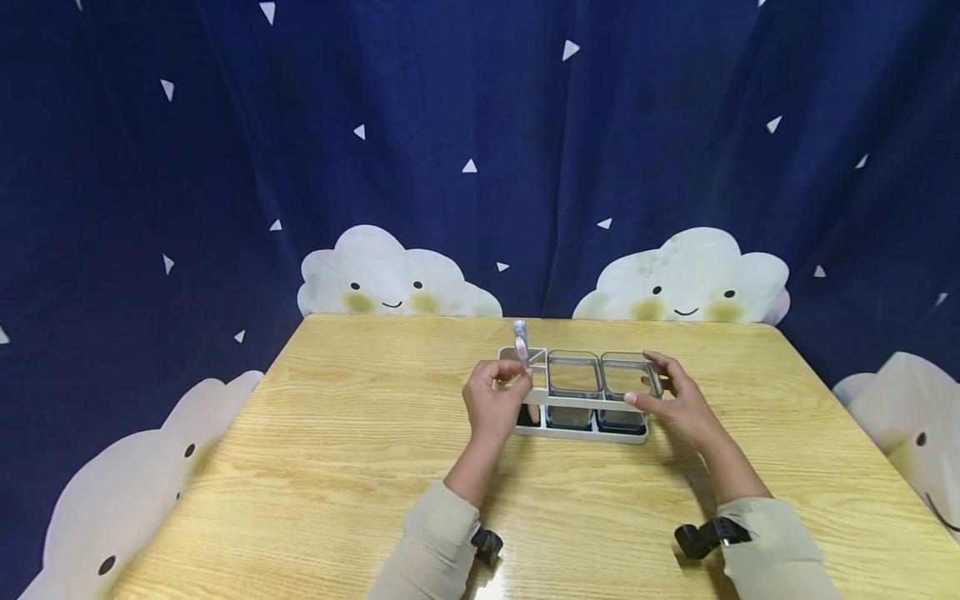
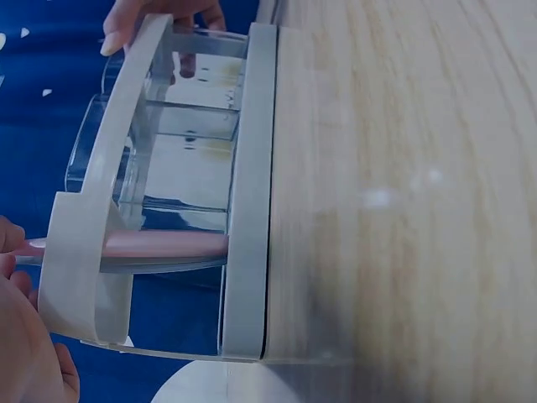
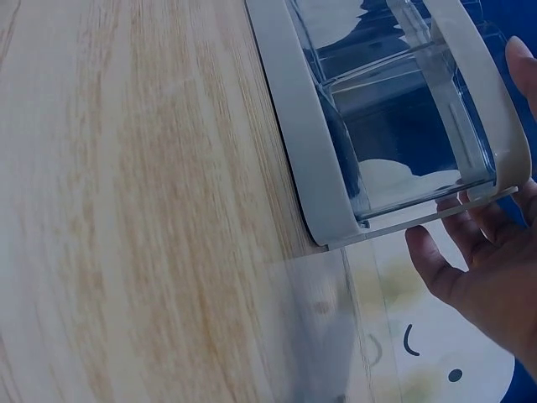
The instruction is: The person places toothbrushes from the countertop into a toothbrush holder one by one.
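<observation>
A white toothbrush holder (image 1: pixel 585 434) with clear cups stands upright on the table, right of the middle in the head view. My left hand (image 1: pixel 495 400) is at its left end, pinching a toothbrush (image 1: pixel 521 333) that stands in the slot there. In the left wrist view, a pink handle (image 2: pixel 168 243) runs down through the upper shelf to the base, with a grey-blue strip along its side. My right hand (image 1: pixel 678 404) grips the right end of the holder, thumb at the front and fingers at the side and back. The right wrist view shows those fingers (image 3: pixel 432 260) near the shelf's end.
Two clear cups, one in the middle (image 1: pixel 574 356) and one at the right (image 1: pixel 627 358), sit in the upper shelf. The wooden table (image 1: pixel 337 433) spreads around the holder. Behind it hangs a dark blue curtain (image 1: pixel 420 83) with clouds and white triangles.
</observation>
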The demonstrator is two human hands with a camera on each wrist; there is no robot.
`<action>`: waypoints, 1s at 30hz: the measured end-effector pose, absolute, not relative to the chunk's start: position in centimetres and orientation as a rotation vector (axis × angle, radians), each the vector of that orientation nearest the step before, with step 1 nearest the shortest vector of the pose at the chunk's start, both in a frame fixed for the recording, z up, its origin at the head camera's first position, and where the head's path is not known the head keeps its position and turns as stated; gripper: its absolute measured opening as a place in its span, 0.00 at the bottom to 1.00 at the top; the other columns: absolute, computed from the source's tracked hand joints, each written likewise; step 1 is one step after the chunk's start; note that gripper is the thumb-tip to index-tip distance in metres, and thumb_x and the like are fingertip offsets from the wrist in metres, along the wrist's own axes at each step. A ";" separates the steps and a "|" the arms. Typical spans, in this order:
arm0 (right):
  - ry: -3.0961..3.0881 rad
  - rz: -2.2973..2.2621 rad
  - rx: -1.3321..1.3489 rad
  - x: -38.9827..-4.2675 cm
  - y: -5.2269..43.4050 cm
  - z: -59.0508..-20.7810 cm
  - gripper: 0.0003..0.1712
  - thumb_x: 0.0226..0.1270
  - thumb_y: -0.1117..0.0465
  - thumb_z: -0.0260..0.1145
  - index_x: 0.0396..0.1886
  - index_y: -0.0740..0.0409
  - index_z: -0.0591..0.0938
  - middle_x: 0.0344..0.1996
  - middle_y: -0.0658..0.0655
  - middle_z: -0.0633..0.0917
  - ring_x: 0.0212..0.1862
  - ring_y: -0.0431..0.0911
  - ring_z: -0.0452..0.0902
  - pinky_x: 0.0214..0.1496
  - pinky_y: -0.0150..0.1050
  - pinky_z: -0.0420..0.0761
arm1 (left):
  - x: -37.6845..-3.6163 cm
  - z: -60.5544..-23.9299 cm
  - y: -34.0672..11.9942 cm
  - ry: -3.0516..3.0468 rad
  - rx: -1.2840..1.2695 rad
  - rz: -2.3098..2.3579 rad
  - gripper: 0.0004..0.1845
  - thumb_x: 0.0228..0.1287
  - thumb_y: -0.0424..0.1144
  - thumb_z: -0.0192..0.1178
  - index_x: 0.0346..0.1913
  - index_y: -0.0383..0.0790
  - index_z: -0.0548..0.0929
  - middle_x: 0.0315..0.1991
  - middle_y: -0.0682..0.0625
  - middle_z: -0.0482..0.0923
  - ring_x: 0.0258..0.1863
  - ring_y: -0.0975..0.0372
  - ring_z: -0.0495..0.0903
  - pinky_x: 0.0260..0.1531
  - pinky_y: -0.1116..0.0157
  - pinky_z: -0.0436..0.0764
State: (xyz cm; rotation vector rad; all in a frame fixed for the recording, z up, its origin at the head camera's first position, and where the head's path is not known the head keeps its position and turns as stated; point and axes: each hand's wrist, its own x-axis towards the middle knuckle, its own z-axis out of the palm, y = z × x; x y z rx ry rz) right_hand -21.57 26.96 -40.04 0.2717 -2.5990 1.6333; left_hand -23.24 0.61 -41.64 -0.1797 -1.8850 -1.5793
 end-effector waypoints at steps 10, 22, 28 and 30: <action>-2.596 1.618 0.275 -23.1 28.3 -42.2 0.45 0.59 0.58 0.69 0.71 0.57 0.54 0.60 0.67 0.63 0.58 0.62 0.60 0.44 0.43 0.71 | -23.1 -41.8 0.6 -1.894 -0.185 -1.553 0.05 0.43 0.32 0.71 0.26 0.40 0.85 0.27 0.54 0.77 0.30 0.59 0.75 0.34 0.60 0.74; -2.582 1.656 0.292 -21.7 27.2 -40.2 0.44 0.59 0.60 0.68 0.70 0.64 0.55 0.60 0.71 0.62 0.58 0.65 0.60 0.45 0.45 0.70 | -23.1 -42.1 0.3 -1.957 -0.122 -1.521 0.06 0.42 0.37 0.72 0.26 0.44 0.85 0.33 0.55 0.72 0.39 0.60 0.70 0.42 0.58 0.66; -2.585 1.634 0.293 -22.2 27.6 -41.0 0.45 0.60 0.58 0.68 0.70 0.62 0.54 0.60 0.70 0.62 0.58 0.64 0.60 0.45 0.44 0.70 | -23.3 -41.9 0.2 -1.956 -0.150 -1.511 0.05 0.42 0.36 0.72 0.26 0.44 0.86 0.32 0.55 0.72 0.39 0.60 0.70 0.41 0.58 0.66; -2.587 1.622 0.287 -22.7 28.1 -41.8 0.45 0.59 0.57 0.68 0.71 0.60 0.55 0.60 0.68 0.63 0.58 0.63 0.60 0.45 0.45 0.70 | -23.2 -41.8 0.2 -1.964 -0.145 -1.516 0.05 0.42 0.36 0.72 0.26 0.44 0.86 0.32 0.55 0.72 0.39 0.60 0.70 0.41 0.59 0.66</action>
